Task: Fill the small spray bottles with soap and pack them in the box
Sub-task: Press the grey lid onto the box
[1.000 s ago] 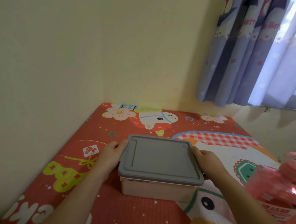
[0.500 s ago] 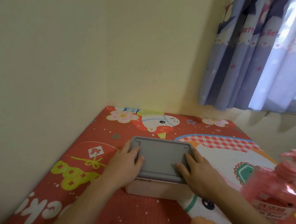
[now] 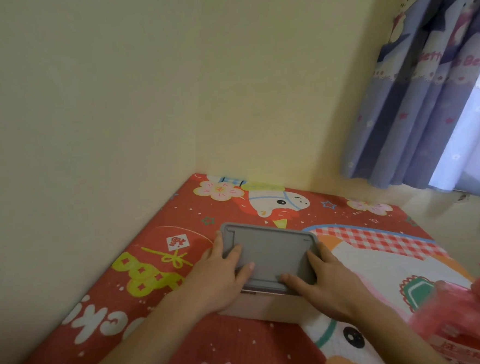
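Observation:
A pale pink box (image 3: 259,308) with a grey lid (image 3: 272,247) sits on the mat in front of me, lid on. My left hand (image 3: 219,274) lies flat over the lid's left end, fingers spread on top and thumb along its left edge. Flat on the lid's near right corner rests my right hand (image 3: 325,284), fingers pointing left. A big pink pump bottle of soap (image 3: 452,314) stands at the lower right, apart from the box. No small spray bottles are visible; the box's inside is hidden.
The box rests on a red cartoon-print mat (image 3: 154,276) pushed into a corner of cream walls (image 3: 114,105). A blue patterned curtain (image 3: 427,112) hangs at the right, with bare pale floor (image 3: 464,231) below it.
My hands have moved from the box's two ends up onto the lid and now lie flat on it. The view has tilted slightly; the box stays in place.

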Demonstrator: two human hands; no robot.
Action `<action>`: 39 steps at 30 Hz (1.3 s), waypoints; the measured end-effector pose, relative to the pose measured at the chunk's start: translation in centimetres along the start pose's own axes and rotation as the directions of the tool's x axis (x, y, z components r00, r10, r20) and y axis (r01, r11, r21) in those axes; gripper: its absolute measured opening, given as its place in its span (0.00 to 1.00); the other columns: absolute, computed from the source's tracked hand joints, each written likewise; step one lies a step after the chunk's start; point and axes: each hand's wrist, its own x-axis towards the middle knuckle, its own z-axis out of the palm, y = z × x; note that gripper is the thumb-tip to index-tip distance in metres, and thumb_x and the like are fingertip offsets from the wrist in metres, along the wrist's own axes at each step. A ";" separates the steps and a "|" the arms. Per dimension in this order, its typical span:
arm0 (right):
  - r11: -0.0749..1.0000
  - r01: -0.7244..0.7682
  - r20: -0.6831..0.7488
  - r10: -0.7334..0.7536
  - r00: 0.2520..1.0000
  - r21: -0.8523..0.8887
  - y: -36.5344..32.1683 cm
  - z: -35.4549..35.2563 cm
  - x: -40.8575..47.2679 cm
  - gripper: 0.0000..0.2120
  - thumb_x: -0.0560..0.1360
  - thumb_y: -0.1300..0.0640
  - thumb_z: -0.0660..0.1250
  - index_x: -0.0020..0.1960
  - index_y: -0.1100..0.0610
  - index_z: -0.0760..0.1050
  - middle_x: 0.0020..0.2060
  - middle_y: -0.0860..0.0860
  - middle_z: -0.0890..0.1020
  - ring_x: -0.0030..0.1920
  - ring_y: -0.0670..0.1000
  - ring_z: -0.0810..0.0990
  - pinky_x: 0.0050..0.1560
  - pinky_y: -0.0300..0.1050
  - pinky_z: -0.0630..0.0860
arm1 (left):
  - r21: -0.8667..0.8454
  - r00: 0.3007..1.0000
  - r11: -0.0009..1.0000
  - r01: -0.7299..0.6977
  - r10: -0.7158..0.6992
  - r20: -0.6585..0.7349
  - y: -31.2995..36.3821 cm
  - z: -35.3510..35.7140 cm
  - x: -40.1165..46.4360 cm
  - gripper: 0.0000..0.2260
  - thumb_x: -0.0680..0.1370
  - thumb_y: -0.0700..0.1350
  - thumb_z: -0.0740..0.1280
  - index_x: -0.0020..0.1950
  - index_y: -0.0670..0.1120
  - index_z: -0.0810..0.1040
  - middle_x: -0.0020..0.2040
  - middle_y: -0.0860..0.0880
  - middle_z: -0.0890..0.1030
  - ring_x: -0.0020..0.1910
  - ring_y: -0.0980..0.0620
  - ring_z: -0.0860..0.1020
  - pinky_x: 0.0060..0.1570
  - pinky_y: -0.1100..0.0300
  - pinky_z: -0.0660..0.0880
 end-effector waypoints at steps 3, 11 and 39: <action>0.993 0.111 0.067 -0.112 0.991 0.027 -0.8 -0.6 0.2 0.58 0.58 0.15 0.56 0.76 0.52 0.61 0.74 0.47 0.58 0.68 0.49 0.68 0.65 0.49 0.73 | 0.024 0.998 0.998 0.062 -0.062 0.006 -0.6 -0.6 -1.5 0.38 0.77 0.73 0.48 0.82 0.55 0.48 0.81 0.44 0.36 0.81 0.40 0.50 0.78 0.45 0.55; 0.958 0.285 0.218 -0.287 0.933 0.042 -4.7 -1.8 1.6 0.56 0.61 0.24 0.64 0.79 0.55 0.55 0.79 0.45 0.46 0.75 0.49 0.60 0.69 0.42 0.64 | 0.107 0.988 0.983 0.152 -0.155 0.017 -3.5 -2.7 -5.7 0.48 0.69 0.78 0.55 0.81 0.54 0.49 0.81 0.41 0.36 0.76 0.38 0.63 0.73 0.49 0.65; 0.733 0.554 -0.095 -0.567 0.818 0.395 -20.7 5.8 11.5 0.10 0.77 0.53 0.67 0.53 0.49 0.86 0.63 0.42 0.80 0.62 0.46 0.78 0.63 0.48 0.74 | 0.316 0.818 0.775 0.548 -0.575 -0.010 -4.7 -6.9 -14.4 0.42 0.76 0.70 0.58 0.78 0.42 0.58 0.71 0.26 0.65 0.64 0.34 0.73 0.55 0.47 0.76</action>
